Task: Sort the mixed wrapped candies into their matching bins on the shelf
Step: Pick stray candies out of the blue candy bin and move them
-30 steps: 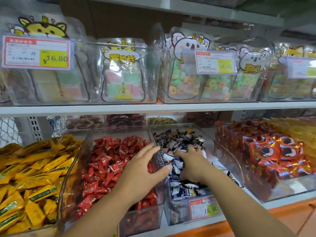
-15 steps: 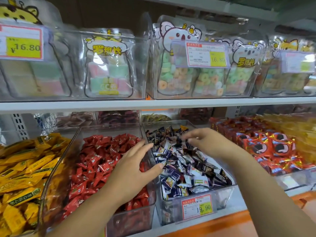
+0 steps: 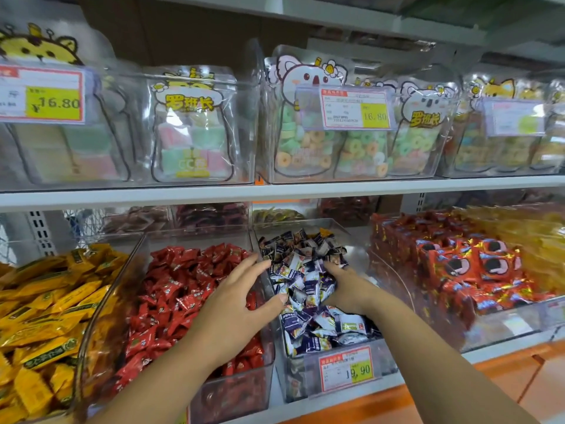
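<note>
Blue-and-white wrapped candies [image 3: 305, 283] sit heaped in the middle clear bin [image 3: 293, 377] on the lower shelf [image 3: 477, 358], and both hands are in! The right hand [image 3: 348, 289] digs in from the bin's right side, fingers curled under wrappers; whether it grips one, I can't tell. The left hand [image 3: 235, 298] lies spread over the wall shared with the red candies [image 3: 180, 289], thumb touching the heap. Best play: rake gently and lift only strays, perhaps that yellowish wrapper [image 3: 324, 232] at the back edge.
</note>
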`<action>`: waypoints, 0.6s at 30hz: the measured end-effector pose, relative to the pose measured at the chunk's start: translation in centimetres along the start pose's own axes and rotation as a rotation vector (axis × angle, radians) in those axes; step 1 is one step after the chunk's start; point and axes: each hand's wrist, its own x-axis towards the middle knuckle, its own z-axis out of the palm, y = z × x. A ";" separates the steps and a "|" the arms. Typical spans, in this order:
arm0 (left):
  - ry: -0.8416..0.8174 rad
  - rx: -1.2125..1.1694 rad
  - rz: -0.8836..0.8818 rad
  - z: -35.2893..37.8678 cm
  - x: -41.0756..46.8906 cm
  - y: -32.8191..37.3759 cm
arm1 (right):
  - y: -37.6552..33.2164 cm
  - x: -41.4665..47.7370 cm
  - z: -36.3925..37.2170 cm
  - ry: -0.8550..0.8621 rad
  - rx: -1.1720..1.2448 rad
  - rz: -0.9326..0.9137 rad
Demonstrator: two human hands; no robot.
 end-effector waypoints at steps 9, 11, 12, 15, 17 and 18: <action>-0.009 -0.028 -0.005 0.0 -0.2 0.1 | 0.2 0.4 0.2 0.256 0.121 -0.077; -0.008 -0.023 -0.003 0.0 -0.2 0.0 | 0.5 -0.3 -0.1 0.292 0.284 -0.138; -0.008 -0.023 -0.003 0.0 -0.1 0.0 | 0.7 -0.5 -0.4 0.312 0.350 -0.159; -0.009 -0.029 0.002 0.0 0.0 0.0 | 0.0 -1.7 -1.5 0.359 0.483 -0.246; -0.005 -0.032 0.006 0.0 0.0 0.0 | -1.0 -2.5 -2.3 0.382 0.536 -0.296; -0.003 -0.036 0.008 0.0 0.1 -0.1 | -1.5 -2.8 -2.6 0.355 0.584 -0.330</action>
